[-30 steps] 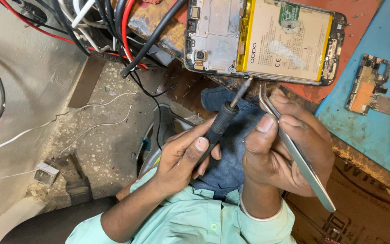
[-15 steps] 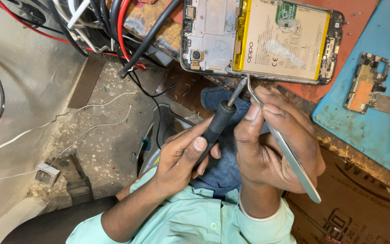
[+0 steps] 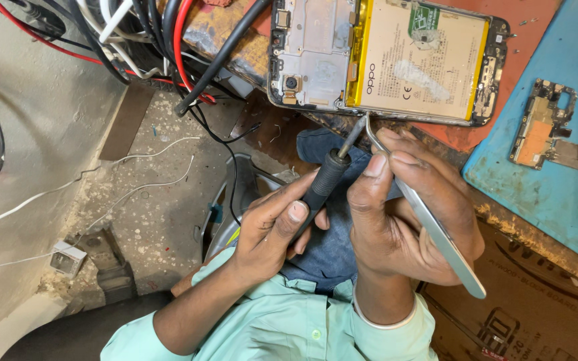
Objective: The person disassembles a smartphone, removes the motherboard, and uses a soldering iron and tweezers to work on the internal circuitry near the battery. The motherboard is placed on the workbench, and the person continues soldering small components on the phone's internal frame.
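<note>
got the soldering iron [image 3: 326,184] pinched in my left hand [image 3: 272,230], slim stiff tweezers [image 3: 429,224] gripped in my right hand [image 3: 409,214], tips near the fragile-looking opened phone [image 3: 382,60].

You see bright, smooth metal tweezers [image 3: 436,230], a matt black plastic-handled soldering iron [image 3: 326,184], and an opened phone [image 3: 382,60] with a glossy yellow-edged battery [image 3: 416,63]. The blue mat [image 3: 550,194] looks rubbery and scuffed; the floor [image 3: 142,200] is rough concrete.

Circuit board [image 3: 544,127] lies right of the opened phone [image 3: 382,60].
</note>
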